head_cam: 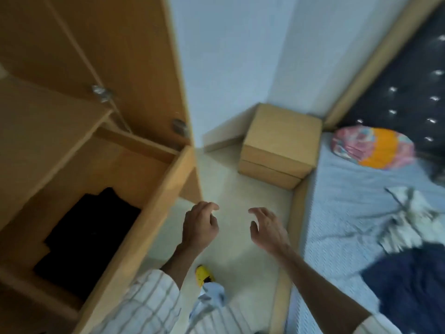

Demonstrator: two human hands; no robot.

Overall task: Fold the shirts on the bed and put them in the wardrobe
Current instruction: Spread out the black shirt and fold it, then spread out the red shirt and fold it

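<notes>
Your striped sleeve (149,307) fills the bottom of the view, and beyond it your left hand (201,227) and right hand (267,230) hang over the pale floor (240,189), apart from each other. Each grip is loose, fingers lightly curled, holding nothing. The floor strip between the wardrobe (72,116) and the bed (349,201) is narrow but bare ahead of both grips. Just left of your left grip runs the wardrobe's wooden front edge; just right of your right grip runs the bed's side rail (296,213). A dark folded garment (89,237) lies on a wardrobe shelf, left of and below your left grip. A dark blue shirt (409,285) and a crumpled light garment (409,218) lie on the bed, well right of your right grip. Ahead stands a wooden nightstand (279,145); a colourful pillow (373,148) rests against the headboard (409,80). A yellow shoe (203,276) shows below your left wrist.
</notes>
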